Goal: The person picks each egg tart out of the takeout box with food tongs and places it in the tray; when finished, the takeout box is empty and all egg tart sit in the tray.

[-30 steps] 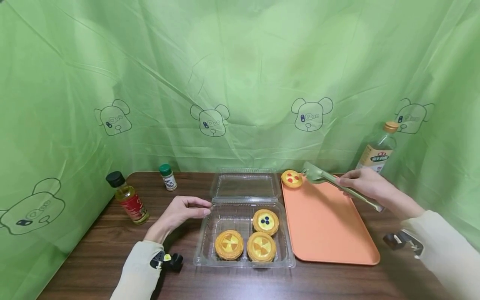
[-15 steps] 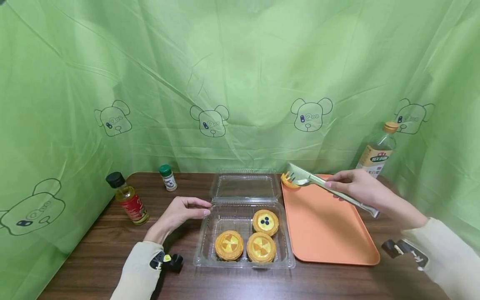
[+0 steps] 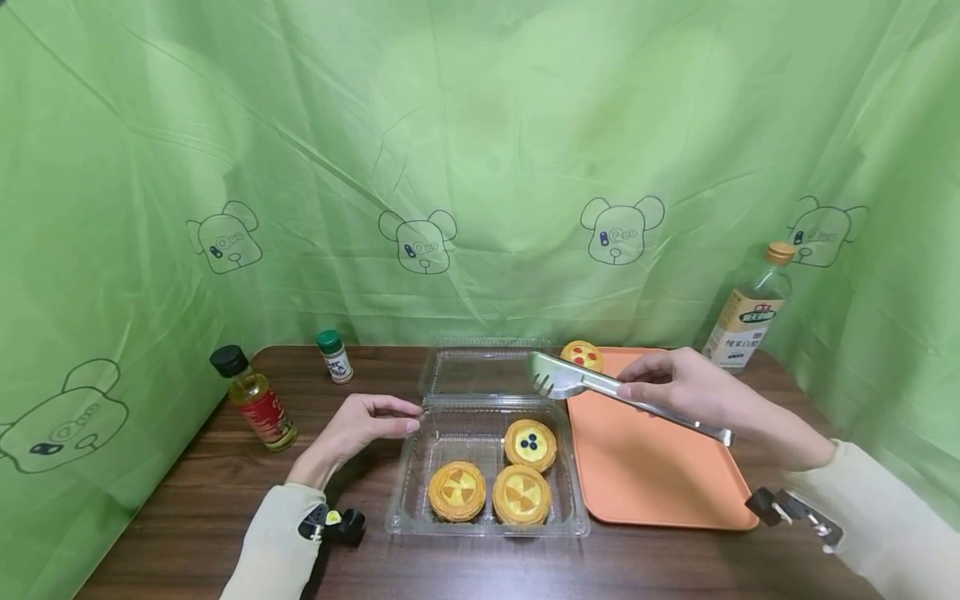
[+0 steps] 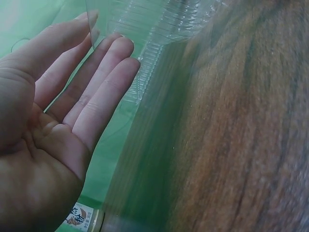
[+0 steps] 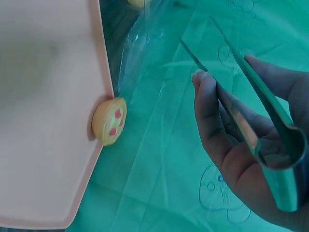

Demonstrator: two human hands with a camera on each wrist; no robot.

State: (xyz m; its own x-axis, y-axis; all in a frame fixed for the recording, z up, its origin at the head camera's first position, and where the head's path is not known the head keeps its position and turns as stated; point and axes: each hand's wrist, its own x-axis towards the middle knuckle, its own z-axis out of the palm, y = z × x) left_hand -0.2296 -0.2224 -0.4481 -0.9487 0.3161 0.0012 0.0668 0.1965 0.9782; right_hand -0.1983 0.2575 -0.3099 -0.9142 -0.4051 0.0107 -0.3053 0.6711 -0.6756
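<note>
My right hand [image 3: 686, 387] holds metal food tongs [image 3: 577, 379], whose two arms stand apart in the right wrist view with nothing between them. The tongs' head hangs over the hinge side of a clear plastic clamshell box [image 3: 397, 500], its lid folded back. My left hand [image 3: 375, 421] pinches the box's left rim between thumb and fingertips, with the clear edge [image 4: 91, 29] beside the thumb tip in the left wrist view. Inside lie a blueberry egg tart [image 3: 531, 445] and two tarts with orange wedges, one left [image 3: 457, 492] and one right [image 3: 522, 495].
An orange tray [image 3: 645, 467] adjoins the box's right side. On its far left corner sits a tart with red toppings [image 3: 582, 356]. A tall bottle [image 3: 742, 325] stands behind the tray. A red-labelled oil bottle [image 3: 258, 404] and a green-capped shaker [image 3: 334, 358] stand left.
My right hand has moved left with the tongs, from beside the red-topped tart to over the box's hinge side. The left hand and the tarts have kept their places.
</note>
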